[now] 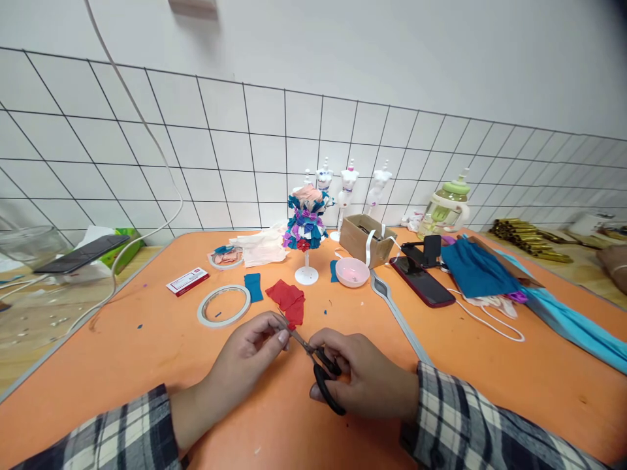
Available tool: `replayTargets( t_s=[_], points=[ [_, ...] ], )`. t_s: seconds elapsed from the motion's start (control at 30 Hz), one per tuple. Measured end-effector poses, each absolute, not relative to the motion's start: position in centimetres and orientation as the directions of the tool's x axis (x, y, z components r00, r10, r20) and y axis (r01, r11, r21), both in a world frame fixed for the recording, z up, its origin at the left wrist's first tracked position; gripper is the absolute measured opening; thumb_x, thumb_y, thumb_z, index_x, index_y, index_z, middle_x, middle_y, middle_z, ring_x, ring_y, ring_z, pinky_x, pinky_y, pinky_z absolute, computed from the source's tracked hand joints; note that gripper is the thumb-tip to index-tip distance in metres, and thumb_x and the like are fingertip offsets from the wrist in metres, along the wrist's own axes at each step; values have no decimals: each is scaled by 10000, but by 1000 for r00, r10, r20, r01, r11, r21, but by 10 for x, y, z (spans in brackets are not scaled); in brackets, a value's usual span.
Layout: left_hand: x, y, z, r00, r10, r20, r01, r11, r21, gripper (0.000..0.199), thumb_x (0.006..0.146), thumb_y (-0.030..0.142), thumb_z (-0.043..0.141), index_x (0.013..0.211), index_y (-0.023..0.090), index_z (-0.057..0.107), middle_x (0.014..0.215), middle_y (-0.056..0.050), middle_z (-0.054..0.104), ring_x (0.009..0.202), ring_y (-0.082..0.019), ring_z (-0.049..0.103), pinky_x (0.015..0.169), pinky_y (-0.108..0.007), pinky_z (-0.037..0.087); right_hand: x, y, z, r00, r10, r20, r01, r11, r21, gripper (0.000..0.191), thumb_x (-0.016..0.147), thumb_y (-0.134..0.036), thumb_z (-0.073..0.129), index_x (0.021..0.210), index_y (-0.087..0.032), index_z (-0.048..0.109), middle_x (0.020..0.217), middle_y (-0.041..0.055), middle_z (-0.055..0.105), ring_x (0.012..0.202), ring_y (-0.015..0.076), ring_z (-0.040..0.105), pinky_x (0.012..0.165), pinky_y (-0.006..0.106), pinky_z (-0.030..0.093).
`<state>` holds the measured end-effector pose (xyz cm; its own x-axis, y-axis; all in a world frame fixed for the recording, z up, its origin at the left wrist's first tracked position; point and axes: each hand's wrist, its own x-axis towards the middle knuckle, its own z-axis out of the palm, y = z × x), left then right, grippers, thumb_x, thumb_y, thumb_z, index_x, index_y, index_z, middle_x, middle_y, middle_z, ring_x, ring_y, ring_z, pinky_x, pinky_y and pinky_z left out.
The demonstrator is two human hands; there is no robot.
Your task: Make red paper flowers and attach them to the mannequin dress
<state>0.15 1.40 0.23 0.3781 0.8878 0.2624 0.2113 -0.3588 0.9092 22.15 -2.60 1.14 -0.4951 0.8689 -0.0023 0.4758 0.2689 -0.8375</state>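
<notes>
Black-handled scissors (324,378) are in my right hand (365,372), its fingers in the loops and the blades pointing up and left. The blade tips reach the fingertips of my left hand (249,352), which is pinched together on a small red piece (292,327). Just beyond lies a red crepe sheet (288,299) on the orange table. Behind it stands a small dress form (307,225) covered in blue, purple, white and pink ruffles, with a red bit at the waist.
A tape roll (224,306), blue piece (253,287) and red-white box (187,281) lie left. Pink bowl (353,272), cardboard box (368,240), phone (422,282) and blue fabric (482,269) are right. White dress forms (347,186) and a green-lidded bottle (445,207) stand behind.
</notes>
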Motion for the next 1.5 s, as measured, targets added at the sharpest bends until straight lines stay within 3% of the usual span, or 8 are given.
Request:
replayTargets(
  t_s=[0.67, 0.87, 0.97, 1.07, 1.17, 1.3, 1.4, 1.5],
  points=[
    [1, 17, 0, 337, 935, 113, 103, -156, 982, 237, 794, 412, 670, 720, 194, 618, 630, 31, 528, 604, -132, 471, 600, -241, 397, 222, -24, 10, -498, 867, -25, 424, 218, -879, 255, 799, -299, 707, 1010, -225, 585, 643, -90, 476, 557, 76, 390, 529, 198, 291],
    [2, 21, -4, 270, 958, 100, 73, -124, 990, 235, 784, 431, 704, 767, 199, 675, 730, -4, 622, 719, -170, 555, 709, -271, 443, 222, -24, 6, -458, 888, 26, 454, 259, -852, 286, 769, -280, 726, 1013, -223, 590, 611, -99, 470, 518, 73, 365, 517, 201, 269],
    [1, 24, -7, 227, 972, 60, 92, -83, 992, 285, 771, 483, 731, 824, 203, 730, 867, -40, 694, 870, -214, 597, 821, -301, 455, 226, -17, 5, -317, 944, 97, 492, 251, -834, 429, 779, -296, 714, 1172, -219, 558, 593, -102, 466, 502, 85, 368, 519, 211, 260],
    [-1, 26, -12, 190, 981, 31, 82, -48, 996, 356, 764, 543, 732, 879, 207, 757, 951, -58, 716, 933, -237, 601, 850, -319, 458, 233, -8, 7, -229, 967, 110, 602, 229, -765, 400, 815, -361, 677, 1177, -207, 601, 606, -71, 506, 525, 106, 414, 531, 224, 272],
    [-3, 28, -17, 211, 977, 22, 42, -31, 999, 376, 765, 557, 731, 895, 206, 762, 935, -61, 726, 907, -233, 610, 837, -325, 466, 241, -3, 9, -251, 963, 100, 751, 259, -607, 316, 844, -356, 636, 1134, -235, 674, 761, -2, 640, 676, 146, 550, 606, 243, 326],
    [-3, 28, -19, 250, 968, -2, -55, 16, 998, 354, 753, 533, 760, 891, 207, 770, 929, -53, 739, 897, -213, 618, 843, -317, 466, 249, 0, 9, -217, 971, 97, 875, 238, -422, 445, 861, -325, 599, 1303, -282, 625, 987, 60, 681, 907, 209, 607, 727, 274, 364],
    [-1, 26, -17, 257, 966, -40, -124, 74, 990, 352, 732, 527, 784, 874, 205, 784, 942, -57, 752, 911, -208, 624, 857, -316, 470, 249, 0, 9, -202, 977, 71, 908, 214, -360, 463, 882, -351, 579, 1338, -277, 603, 991, 76, 655, 892, 213, 605, 715, 278, 354],
    [0, 24, -14, 240, 968, -74, -196, 123, 973, 383, 677, 515, 828, 900, 205, 795, 954, -74, 767, 918, -220, 644, 849, -327, 487, 247, -1, 10, -229, 972, 56, 902, 234, -363, 359, 888, -426, 586, 1188, -258, 688, 985, 80, 628, 831, 194, 596, 672, 270, 336]
  ],
)
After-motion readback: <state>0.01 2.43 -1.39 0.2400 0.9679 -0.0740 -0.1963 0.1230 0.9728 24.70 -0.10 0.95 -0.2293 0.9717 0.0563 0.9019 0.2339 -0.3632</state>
